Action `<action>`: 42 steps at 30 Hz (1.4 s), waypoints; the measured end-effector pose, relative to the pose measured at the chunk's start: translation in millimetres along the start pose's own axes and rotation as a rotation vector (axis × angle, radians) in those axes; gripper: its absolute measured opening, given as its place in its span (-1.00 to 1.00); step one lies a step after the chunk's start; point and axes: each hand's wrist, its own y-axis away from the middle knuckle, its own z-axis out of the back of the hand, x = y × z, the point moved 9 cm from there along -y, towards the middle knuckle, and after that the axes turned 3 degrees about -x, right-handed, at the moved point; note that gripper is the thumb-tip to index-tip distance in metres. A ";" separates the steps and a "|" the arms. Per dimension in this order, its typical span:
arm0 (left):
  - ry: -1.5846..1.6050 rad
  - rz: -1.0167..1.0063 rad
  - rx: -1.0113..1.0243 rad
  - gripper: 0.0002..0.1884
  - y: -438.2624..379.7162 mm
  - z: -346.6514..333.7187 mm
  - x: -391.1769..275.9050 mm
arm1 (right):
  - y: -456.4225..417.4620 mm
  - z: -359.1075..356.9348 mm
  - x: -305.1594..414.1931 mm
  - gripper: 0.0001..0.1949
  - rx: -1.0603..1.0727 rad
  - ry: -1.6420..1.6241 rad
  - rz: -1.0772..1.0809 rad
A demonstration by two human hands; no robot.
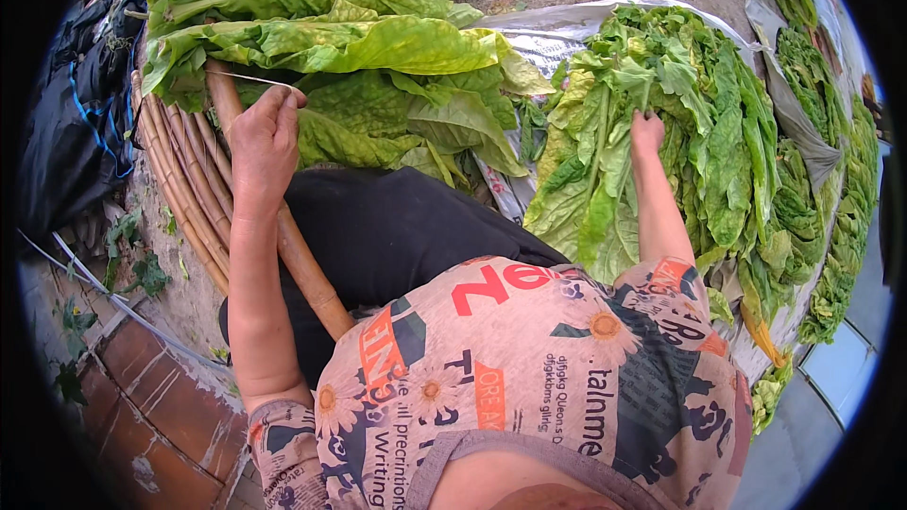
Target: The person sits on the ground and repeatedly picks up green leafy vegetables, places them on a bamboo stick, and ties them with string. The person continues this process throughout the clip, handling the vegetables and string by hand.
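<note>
My left hand (266,134) is closed around a thin pale string (248,77), which runs taut to a thick bamboo pole (305,258). The pole slants from near my waist up under a layered bunch of large green leaves (340,46), which look like tobacco. On the right, my right hand (646,133) reaches into a heap of similar leaves (716,120), green with yellowing patches. Its fingers curl at a leaf stalk (643,93), and the fingertips are partly hidden by foliage.
Several thinner bamboo poles (181,177) lie beside my left forearm. Black plastic sheeting (71,106) with blue cord is at far left. White woven sacking (545,42) lies under the leaves. More leaf piles (815,227) line the right side. Reddish-brown panels (163,397) are at lower left.
</note>
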 end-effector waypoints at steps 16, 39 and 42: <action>-0.028 -0.031 -0.038 -0.83 4.4 4.1 -9.0 | 24.4 -74.8 78.7 -0.51 0.102 0.495 0.342; -0.190 0.261 -0.115 -0.80 -40.1 128.5 177.4 | 415.8 -45.6 559.5 -0.71 1.061 -0.723 1.405; -0.436 -0.206 -0.396 -0.63 -7.3 41.3 191.1 | 399.8 -52.3 551.1 -0.64 0.841 -0.722 1.466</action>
